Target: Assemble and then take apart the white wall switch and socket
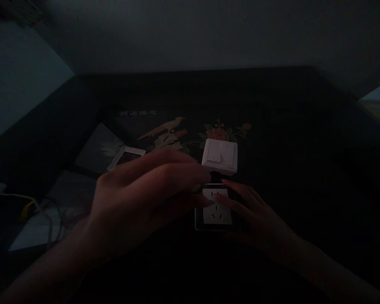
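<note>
A wall socket (217,217) with a white slotted face and a darker surround lies in front of me, low in the middle of the head view. My right hand (250,207) grips it from the right, one fingertip on its face and another at its far edge. From the left, my left hand (152,190) reaches over the socket's upper left corner with thumb and fingers pinched. Whatever sits in that pinch is hidden by the fingers and the dark. Just beyond the socket is a white wall switch (221,156) with two rockers.
An empty white frame (133,150) lies behind my left hand. The dark mat (174,120) carries a printed bird and flowers. Pale cables (34,200) and a white sheet (31,232) are at the left. A wall (190,38) rises behind. The light is very dim.
</note>
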A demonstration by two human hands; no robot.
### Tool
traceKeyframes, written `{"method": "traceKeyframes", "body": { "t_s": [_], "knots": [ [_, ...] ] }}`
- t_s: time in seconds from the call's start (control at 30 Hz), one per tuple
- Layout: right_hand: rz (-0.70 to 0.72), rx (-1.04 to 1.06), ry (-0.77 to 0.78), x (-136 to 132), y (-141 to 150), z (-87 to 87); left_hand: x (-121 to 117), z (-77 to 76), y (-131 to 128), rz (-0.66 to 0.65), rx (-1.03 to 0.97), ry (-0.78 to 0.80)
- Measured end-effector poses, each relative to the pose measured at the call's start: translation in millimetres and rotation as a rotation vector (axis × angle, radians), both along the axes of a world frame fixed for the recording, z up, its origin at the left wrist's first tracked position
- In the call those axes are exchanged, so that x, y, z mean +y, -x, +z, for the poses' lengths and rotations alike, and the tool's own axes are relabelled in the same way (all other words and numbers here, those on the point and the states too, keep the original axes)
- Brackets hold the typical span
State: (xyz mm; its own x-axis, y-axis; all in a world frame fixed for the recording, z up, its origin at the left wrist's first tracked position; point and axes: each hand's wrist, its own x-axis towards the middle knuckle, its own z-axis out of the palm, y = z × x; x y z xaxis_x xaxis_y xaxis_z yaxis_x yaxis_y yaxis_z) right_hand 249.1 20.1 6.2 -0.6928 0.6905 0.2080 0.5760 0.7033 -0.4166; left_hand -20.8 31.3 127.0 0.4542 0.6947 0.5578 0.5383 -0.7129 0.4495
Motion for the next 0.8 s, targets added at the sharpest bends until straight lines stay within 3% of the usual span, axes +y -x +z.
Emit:
{"method": "traceKeyframes", "body": {
  "t_s": [0.1,0.23,0.5,0.7,0.8],
  "knots": [
    [-0.005,0.005,-0.006,0.1,-0.1,-0.6,-0.3,1.5,-3.7,0.05,0.063,-0.065],
    [-0.003,0.007,0.003,0.5,-0.7,-1.4,-0.4,8.9,-1.7,-0.033,0.127,0.024],
    [0.009,-0.011,-0.002,0.2,0.2,1.6,-2.5,0.6,-3.2,0.063,-0.01,-0.026],
    [0.019,-0.014,-0.002,0.9,0.3,-0.1,-5.9,5.4,-2.1,0.003,-0.048,0.145],
    [0.025,-0.01,0.003,0.8,0.5,0.0,-5.5,2.6,-1.5,0.025,-0.073,0.114]
  ]
}}
